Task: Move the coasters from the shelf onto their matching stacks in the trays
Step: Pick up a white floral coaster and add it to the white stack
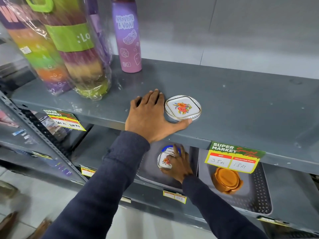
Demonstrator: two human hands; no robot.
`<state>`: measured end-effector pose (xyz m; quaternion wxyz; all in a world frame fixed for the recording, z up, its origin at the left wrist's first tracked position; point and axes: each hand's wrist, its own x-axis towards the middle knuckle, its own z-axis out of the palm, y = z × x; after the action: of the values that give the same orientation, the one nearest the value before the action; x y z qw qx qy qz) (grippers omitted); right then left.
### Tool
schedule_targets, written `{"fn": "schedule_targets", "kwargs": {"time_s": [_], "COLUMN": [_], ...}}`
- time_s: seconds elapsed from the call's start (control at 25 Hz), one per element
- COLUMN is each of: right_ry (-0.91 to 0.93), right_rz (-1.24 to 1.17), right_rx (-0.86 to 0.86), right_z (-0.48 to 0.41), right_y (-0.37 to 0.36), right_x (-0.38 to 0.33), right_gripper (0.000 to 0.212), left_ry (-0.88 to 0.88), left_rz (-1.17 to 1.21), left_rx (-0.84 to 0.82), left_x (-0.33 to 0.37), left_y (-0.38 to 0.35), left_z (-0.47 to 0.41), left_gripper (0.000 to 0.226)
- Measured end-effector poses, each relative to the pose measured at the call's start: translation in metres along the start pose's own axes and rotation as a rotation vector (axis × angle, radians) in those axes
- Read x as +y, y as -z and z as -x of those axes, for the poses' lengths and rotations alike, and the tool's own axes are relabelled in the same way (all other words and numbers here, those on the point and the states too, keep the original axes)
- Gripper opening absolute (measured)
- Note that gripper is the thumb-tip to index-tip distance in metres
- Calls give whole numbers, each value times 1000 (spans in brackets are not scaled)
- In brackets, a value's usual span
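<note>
A round white coaster with an orange flower print (183,107) lies flat on the grey upper shelf (241,100). My left hand (148,116) rests flat on the shelf just left of it, fingers spread, with the thumb tip against its front rim. On the shelf below, my right hand (179,163) reaches into the left grey tray (148,171) and grips a second floral coaster (164,162). That coaster sits in front of a blue-rimmed coaster (167,148), which is partly hidden. The right grey tray (259,197) holds a stack of orange coasters (227,181).
A purple-pink bottle (128,37) stands at the back left of the upper shelf. Plastic-wrapped striped bottles (69,54) stand to its left. Price labels (233,158) hang from the shelf's front edge. A metal upright (43,131) bounds the left side.
</note>
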<state>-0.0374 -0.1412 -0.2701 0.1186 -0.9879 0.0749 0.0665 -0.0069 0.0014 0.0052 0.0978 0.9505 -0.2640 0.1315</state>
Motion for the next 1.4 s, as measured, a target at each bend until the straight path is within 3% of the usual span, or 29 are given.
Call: {"fn": "schedule_targets", "kwargs": {"time_s": [0.12, 0.28, 0.52, 0.64, 0.72, 0.84, 0.96, 1.12, 1.28, 1.4], "right_ry": [-78, -74, -59, -39, -7, 115, 380, 619, 486, 244], "right_rz": [-132, -192, -82, -59, -119, -268, -429, -542, -621, -583], "right_rx": [-61, -18, -31, 11, 86, 282, 612, 1034, 1108, 895], "right_z": [-5, -12, -16, -5, 12, 48, 101, 158, 155, 118], "right_y": [2, 2, 0, 5, 12, 34, 72, 164, 243, 267], "right_x": [4, 16, 19, 20, 16, -1, -27, -67, -84, -77], "right_gripper": [70, 61, 61, 71, 77, 67, 45, 39, 52, 84], "left_ry": [1, 2, 0, 2, 7, 16, 14, 17, 2, 10], "left_rz": [-2, -5, -12, -12, -8, 2, 6, 14, 0, -2], "left_rx": [7, 6, 29, 21, 26, 33, 26, -26, -112, -120], "left_x": [0, 0, -1, 0, 1, 1, 2, 4, 1, 2], "left_y": [0, -1, -3, -2, -2, -3, -4, -1, 0, 0], "left_z": [0, 0, 0, 0, 1, 1, 3, 3, 2, 2], "left_gripper": [121, 122, 120, 121, 121, 120, 121, 128, 121, 119]}}
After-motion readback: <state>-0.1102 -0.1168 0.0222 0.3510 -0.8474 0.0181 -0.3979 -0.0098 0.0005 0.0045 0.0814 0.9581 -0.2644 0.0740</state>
